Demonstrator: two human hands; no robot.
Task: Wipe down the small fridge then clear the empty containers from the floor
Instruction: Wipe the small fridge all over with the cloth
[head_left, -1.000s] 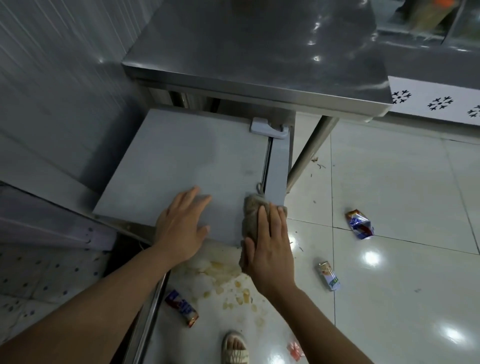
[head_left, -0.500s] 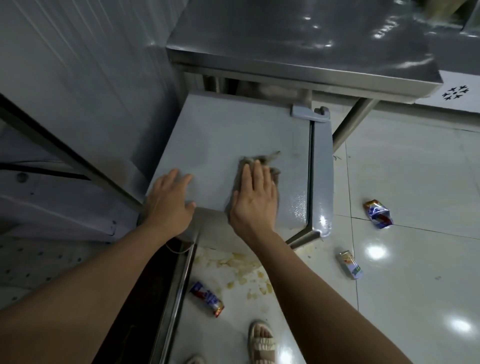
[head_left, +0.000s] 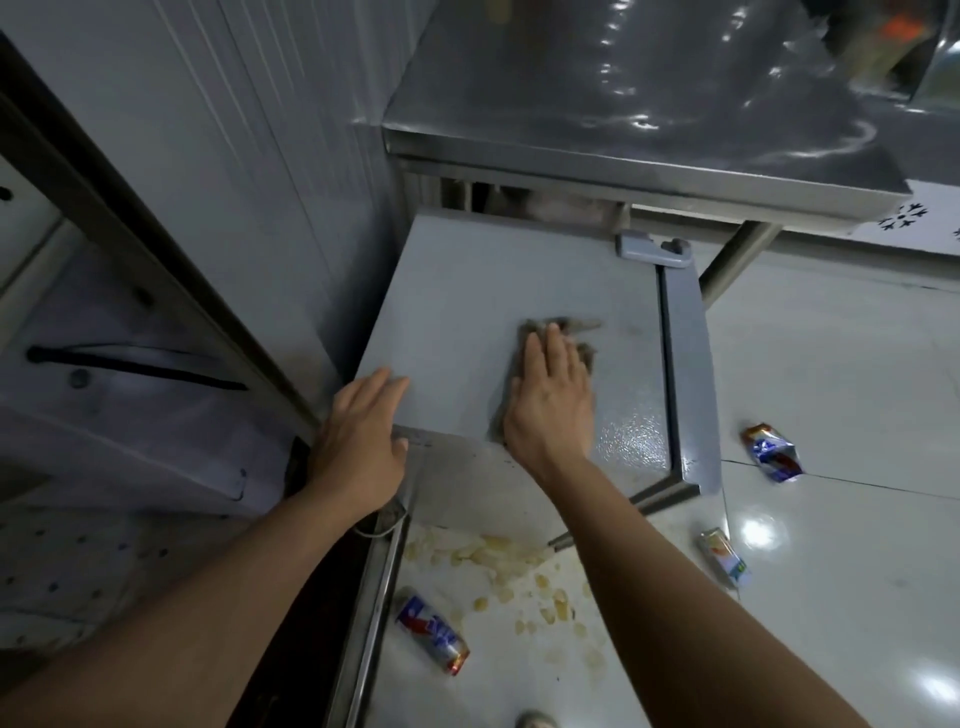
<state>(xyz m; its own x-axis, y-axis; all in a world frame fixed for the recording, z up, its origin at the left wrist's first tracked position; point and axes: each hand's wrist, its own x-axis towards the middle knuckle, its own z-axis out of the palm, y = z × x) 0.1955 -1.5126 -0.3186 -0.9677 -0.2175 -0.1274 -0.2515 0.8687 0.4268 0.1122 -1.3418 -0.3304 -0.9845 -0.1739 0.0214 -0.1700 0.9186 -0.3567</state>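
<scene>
The small fridge (head_left: 467, 322) sits low under the front edge of a steel table (head_left: 623, 130), its flat grey top facing the head camera, with the door (head_left: 688, 374) along its right side and a grey hinge cap (head_left: 652, 252) at the far right corner. On that top, toward the right half, lies a brownish rag (head_left: 563, 332). The right hand (head_left: 550, 400) lies on the rag with straight fingers, palm down, pressing it flat against the fridge top rather than clenching it (the far corners of the rag stick out beyond the fingertips). A wet sheen shows on the fridge top just right of that hand. The left hand (head_left: 358, 441) rests at the near left corner of the fridge, fingers straight and spread, holding nothing.

On the white tiled floor (head_left: 857, 571) lie the empty containers. A crushed blue and silver packet (head_left: 774, 453) lies to the right of the fridge door, apart from it. A small drink carton (head_left: 724, 564) lies on its side nearer the camera, right of the right forearm. A blue and red can (head_left: 432, 636) lies on its side between the two forearms, beside a metal rail (head_left: 371, 597). Yellowish spill marks (head_left: 519, 571) spread over the floor just in front of the fridge, between the can and the right forearm. A grey panelled wall (head_left: 234, 156) stands to the left of the fridge.
</scene>
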